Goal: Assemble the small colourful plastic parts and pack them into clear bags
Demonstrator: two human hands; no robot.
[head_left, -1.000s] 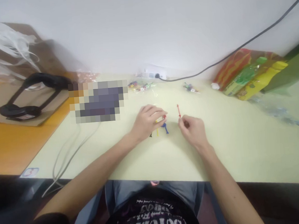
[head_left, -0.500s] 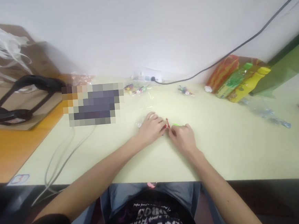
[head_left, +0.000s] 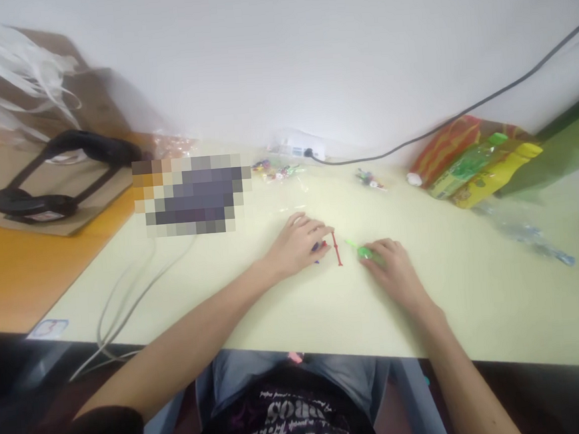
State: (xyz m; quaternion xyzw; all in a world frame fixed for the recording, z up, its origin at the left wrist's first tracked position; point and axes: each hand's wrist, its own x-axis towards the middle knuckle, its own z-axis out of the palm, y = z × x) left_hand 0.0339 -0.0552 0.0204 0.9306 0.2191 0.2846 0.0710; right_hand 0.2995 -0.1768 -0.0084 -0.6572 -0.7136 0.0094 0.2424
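Note:
My left hand (head_left: 299, 246) curves palm down over a small blue and red plastic piece (head_left: 316, 247), partly hidden under the fingers. Its fingertips reach the upper end of a thin red plastic rod (head_left: 337, 250) with knobbed ends. Whether the rod is joined to the blue and red piece I cannot make out. To the right, my right hand (head_left: 393, 262) has its thumb and fingers closed on a bright green plastic piece (head_left: 364, 252), rounded with a thin tip pointing left. A gap of bare tabletop lies between the rod and the green piece.
Small bags of colourful parts (head_left: 278, 171) and another small packet (head_left: 371, 180) lie toward the wall. A dark pixelated object (head_left: 197, 194) lies left, with pale cables (head_left: 126, 303) below. Snack packages (head_left: 496, 174) and clear plastic wrap (head_left: 531, 235) are at right. A black frame (head_left: 65, 174) rests on cardboard.
My right hand has moved right, away from my left, with the green piece in its fingers. The red rod now shows fully beside my left hand. The view has shifted slightly.

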